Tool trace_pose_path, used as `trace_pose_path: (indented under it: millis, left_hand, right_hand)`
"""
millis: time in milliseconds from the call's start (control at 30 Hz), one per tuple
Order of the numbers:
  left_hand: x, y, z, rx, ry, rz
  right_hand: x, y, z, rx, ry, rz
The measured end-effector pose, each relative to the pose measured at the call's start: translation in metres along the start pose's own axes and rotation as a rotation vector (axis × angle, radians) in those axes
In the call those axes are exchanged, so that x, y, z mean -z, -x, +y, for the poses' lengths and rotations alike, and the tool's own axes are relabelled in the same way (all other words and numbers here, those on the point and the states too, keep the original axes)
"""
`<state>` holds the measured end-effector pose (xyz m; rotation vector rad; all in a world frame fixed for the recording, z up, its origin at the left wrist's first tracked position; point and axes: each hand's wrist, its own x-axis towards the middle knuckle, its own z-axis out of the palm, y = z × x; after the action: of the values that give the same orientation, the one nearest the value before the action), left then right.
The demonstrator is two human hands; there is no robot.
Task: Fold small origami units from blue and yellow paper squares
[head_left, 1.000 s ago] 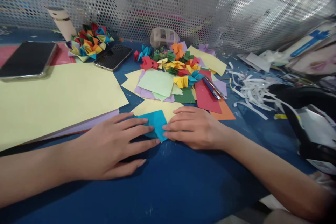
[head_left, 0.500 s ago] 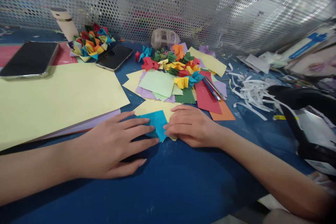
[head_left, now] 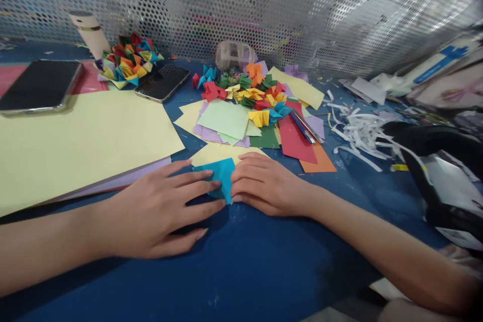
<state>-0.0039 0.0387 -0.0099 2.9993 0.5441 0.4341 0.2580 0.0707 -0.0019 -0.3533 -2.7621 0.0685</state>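
One small piece of folded blue paper (head_left: 225, 173) lies on the dark blue counter (head_left: 234, 271) between the person's hands, over the near part of a pale yellow sheet (head_left: 241, 150). The left hand (head_left: 160, 211) is spread, palm down, its middle fingertips resting on the blue paper and its thumb standing off toward the near side. The right hand (head_left: 271, 185) has its fingers curled close together at the paper's right edge — whether they pinch it or only press, I cannot tell. Just beyond sits a loose stack topped by a pale green sheet (head_left: 226, 119), with a red sheet (head_left: 297, 141) and an orange sheet (head_left: 320, 158) to its right. Small folded paper pieces (head_left: 256, 94) in many colours are heaped behind and partly on these, near a clear plastic container (head_left: 234, 55). Farther left, a black phone (head_left: 163, 83) lies beside a colourful folded-paper cluster (head_left: 130, 63) and a pale bottle (head_left: 90, 35); a large yellow sheet (head_left: 86, 136) spreads nearer. White paper strips (head_left: 360, 128) lie tangled on the right.
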Motion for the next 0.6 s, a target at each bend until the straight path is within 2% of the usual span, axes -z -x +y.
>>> trace_pose_path:
  millis: [133,300,600]
  left_hand:
    - [-0.0004,-0.0006,0.0006,-0.012,-0.02,0.007]
    - [-0.0003,0.0007,0.0012,-0.006,-0.025,0.008]
    - [0.0001,-0.0012,0.0004,-0.023,-0.007,0.018]
  right_hand:
    - [0.0,-0.0026,-0.0024,-0.025,-0.048,-0.04]
    - [-0.0028,-0.0068,-0.0066,-0.149,-0.128,-0.104]
    - [-0.002,-0.0099,-0.0092,-0.327,-0.295,-0.066]
